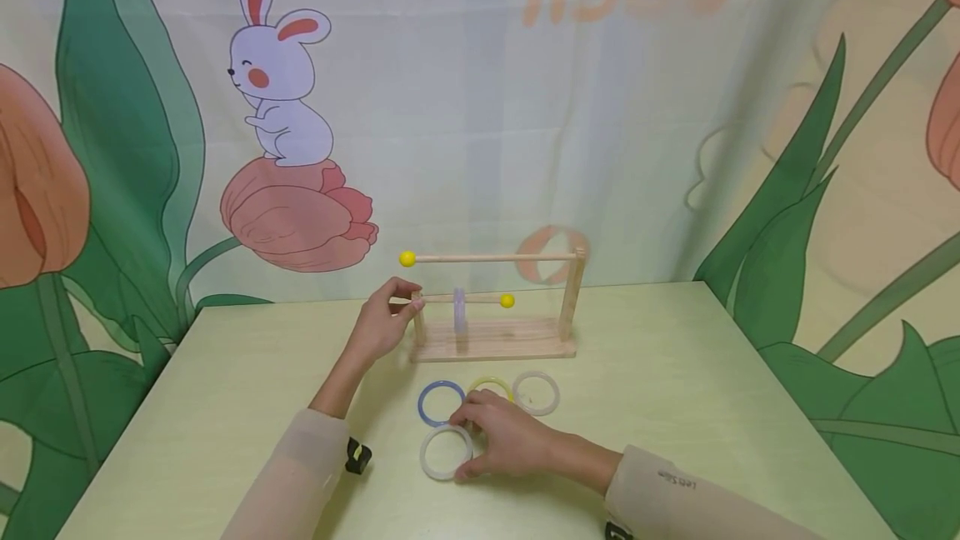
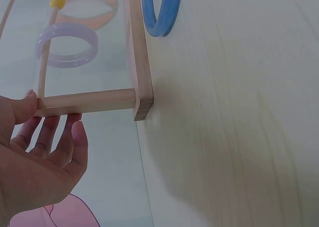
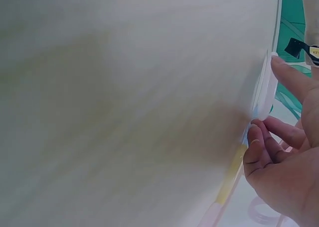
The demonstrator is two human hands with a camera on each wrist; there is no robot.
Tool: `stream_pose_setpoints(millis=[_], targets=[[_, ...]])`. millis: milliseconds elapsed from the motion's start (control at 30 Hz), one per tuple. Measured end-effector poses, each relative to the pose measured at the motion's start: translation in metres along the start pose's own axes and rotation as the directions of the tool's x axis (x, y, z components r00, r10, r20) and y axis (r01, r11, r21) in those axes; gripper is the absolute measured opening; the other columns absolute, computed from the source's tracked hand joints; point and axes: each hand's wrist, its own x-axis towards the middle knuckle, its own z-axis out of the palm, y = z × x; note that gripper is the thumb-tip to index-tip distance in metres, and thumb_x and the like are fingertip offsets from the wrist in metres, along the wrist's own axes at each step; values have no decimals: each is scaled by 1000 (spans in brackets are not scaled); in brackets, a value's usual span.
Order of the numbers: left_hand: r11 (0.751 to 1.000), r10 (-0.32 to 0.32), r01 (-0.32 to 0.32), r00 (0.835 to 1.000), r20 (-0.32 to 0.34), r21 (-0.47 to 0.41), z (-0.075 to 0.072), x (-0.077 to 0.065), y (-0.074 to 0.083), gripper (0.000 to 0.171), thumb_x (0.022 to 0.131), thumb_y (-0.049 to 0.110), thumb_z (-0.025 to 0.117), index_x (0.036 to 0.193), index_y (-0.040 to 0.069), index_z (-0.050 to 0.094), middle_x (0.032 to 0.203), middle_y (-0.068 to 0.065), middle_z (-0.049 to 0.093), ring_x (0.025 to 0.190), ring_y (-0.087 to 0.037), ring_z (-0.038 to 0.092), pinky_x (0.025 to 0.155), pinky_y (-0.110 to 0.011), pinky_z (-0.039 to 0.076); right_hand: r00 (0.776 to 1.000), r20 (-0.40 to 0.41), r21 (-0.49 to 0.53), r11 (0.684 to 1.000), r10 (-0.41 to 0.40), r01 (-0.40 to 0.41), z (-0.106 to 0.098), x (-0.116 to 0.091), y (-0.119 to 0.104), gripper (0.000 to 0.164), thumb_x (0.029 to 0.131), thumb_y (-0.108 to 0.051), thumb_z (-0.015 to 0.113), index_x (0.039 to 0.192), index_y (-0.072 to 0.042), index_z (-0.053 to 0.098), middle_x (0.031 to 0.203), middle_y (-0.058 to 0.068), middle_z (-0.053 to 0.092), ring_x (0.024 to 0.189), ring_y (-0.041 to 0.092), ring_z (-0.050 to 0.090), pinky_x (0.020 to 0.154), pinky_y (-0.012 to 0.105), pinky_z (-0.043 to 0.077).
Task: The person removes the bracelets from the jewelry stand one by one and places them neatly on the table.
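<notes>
- White ring (image 1: 424,457), nearest the person, lies on the pale green surface (image 1: 690,407), in front of the other loose rings.
- Right hand (image 1: 517,437) pinches this ring by its right side, thumb at the near edge and fingertips at the far edge.
- Blue ring (image 1: 422,407) lies just beyond it; right of that, a yellow ring (image 1: 491,380) is partly hidden behind the right hand, then comes a pale ring (image 1: 557,395).
- Wooden stand (image 1: 517,348) is upright behind the rings, with a short post on the left and a tall one on the right.
- Left hand (image 1: 381,323) pinches the top of the short post between thumb and fingers.
- Purple ring (image 1: 459,311) hangs around the lower rod, which ends in a yellow ball (image 1: 507,301).
- Curtain (image 1: 450,107) behind shows a rabbit and tulips.
</notes>
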Motion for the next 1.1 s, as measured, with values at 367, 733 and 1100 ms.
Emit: stream_pose_setpoints(millis=[367,733,1100], targets=[[1000,5,-5,1000,3,-8,1,1,-3,31,107,22,66,135,9,63,131,-14,66,120,-36,68,101,-52,55,999,10,-8,999,42,-42,3,0,-5,62,78,-39,96,126,-10,72,109,-8,55,95,2,50,83,17,48],[1000,16,-16,1000,6,-11,0,2,-5,30,107,22,66,134,8,62,131,-14,66,121,-36,68,102,-53,55,999,32,-12,999,40,-39,-3,1,-7,62,80,-39,95,129,-11,71,113,-7,56,95,3,53,83,18,49],[1000,14,-14,1000,2,-7,1,2,-4,32,107,22,66,136,8,62,131,-13,66,122,-37,67,101,-54,55,998,-52,77,996,-35,39,-44,15,-8,52,89,-34,89,128,-7,70,119,2,69,108,22,64,93,30,54]])
